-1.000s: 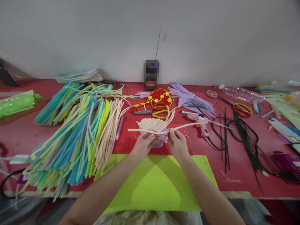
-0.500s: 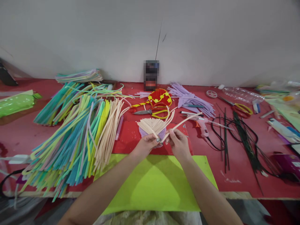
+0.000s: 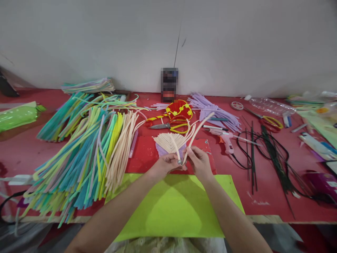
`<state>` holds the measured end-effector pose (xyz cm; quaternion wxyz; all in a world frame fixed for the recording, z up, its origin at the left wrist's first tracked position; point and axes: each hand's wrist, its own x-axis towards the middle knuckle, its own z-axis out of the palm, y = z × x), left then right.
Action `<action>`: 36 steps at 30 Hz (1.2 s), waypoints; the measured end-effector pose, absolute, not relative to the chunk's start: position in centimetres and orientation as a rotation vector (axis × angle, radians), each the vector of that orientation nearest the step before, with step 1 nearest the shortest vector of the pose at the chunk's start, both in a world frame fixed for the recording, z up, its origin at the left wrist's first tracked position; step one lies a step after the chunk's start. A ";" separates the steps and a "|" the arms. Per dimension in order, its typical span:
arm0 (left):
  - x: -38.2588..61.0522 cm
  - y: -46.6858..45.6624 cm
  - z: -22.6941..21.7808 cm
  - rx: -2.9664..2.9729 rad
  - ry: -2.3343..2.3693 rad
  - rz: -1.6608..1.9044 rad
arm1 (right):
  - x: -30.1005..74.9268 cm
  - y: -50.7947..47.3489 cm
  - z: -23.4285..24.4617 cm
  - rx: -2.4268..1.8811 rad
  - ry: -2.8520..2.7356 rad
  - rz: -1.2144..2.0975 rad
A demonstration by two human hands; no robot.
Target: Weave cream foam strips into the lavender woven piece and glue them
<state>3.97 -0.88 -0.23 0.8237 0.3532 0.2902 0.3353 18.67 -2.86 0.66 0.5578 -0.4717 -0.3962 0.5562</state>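
Both hands pinch one cream pipe cleaner (image 3: 197, 131), bent into a narrow V at its lower end. My left hand (image 3: 167, 165) is closed on its short leg near the bend. The fingers of my right hand (image 3: 199, 161) grip the long leg, which slants up to the right. Just beyond my fingers lies a fan-shaped piece of cream pipe cleaners (image 3: 168, 141) in a chevron pattern, over a lilac layer (image 3: 161, 150). Several loose cream ends (image 3: 190, 130) rise from its right side. It rests on a red board (image 3: 143, 154).
A large bundle of coloured pipe cleaners (image 3: 79, 161) covers the left. Yellow-handled pliers (image 3: 168, 126), a red and yellow ornament (image 3: 180, 109) and lilac pipe cleaners (image 3: 218, 114) lie behind. On the right are a pink glue gun (image 3: 228, 142), dark wires (image 3: 276, 161) and scissors (image 3: 268, 121). A lime sheet (image 3: 173, 207) lies in front.
The pipe cleaner's long leg has swung up and inward, from a slant far to the right to a steeper angle. Its bend is now tighter, and my hands are slightly lower.
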 end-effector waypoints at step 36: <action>2.8 0.7 -0.4 0.780 0.937 1.171 | 17.5 -3.7 0.8 -1.242 -1.238 1.328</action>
